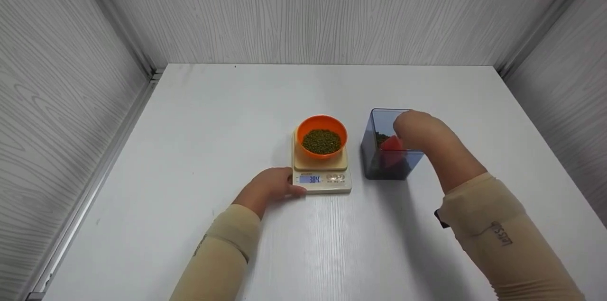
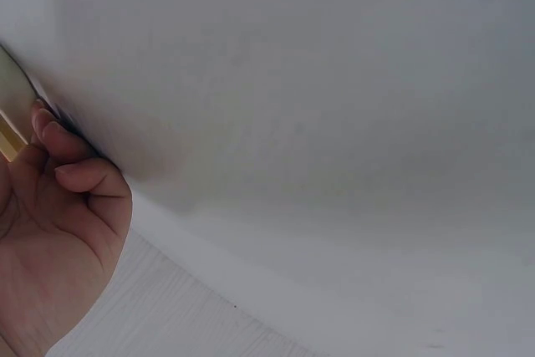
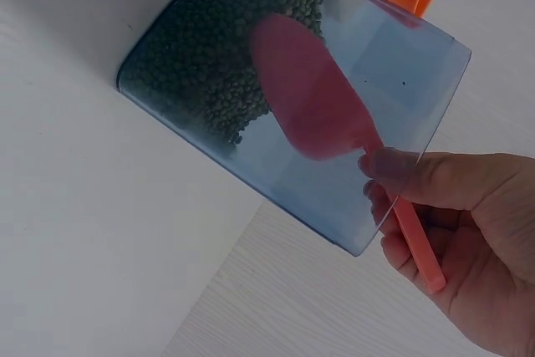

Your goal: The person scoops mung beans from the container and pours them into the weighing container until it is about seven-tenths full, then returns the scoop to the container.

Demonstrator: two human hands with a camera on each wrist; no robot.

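Right hand (image 1: 419,130), right of centre in head view: thumb and fingers pinch handle of red scoop (image 3: 309,94), down in the mouth of the clear bluish container (image 1: 370,151). Scoop long axis in right wrist view is diagonal: handle end lower right, blade tip upper left, pointing to container bottom. Blade tip overlaps the green beans (image 3: 201,56) seen through the wall; how deep it goes, cannot tell. Head view: only red blade shows, near container's front wall; handle hidden by hand. Container upright, open top.

Left hand (image 1: 272,182), just below and left of centre: fingers curled at left edge of scale (image 1: 327,188), thumb at its front left corner; scale gripped by that corner. Scale's long axis runs up-down in frame, display end toward bottom; digits look like 384. Orange bowl (image 1: 322,123) sits on scale's upper part, opening up, holding green beans too. Container just right of scale, apart from it. All on white table (image 1: 213,121).
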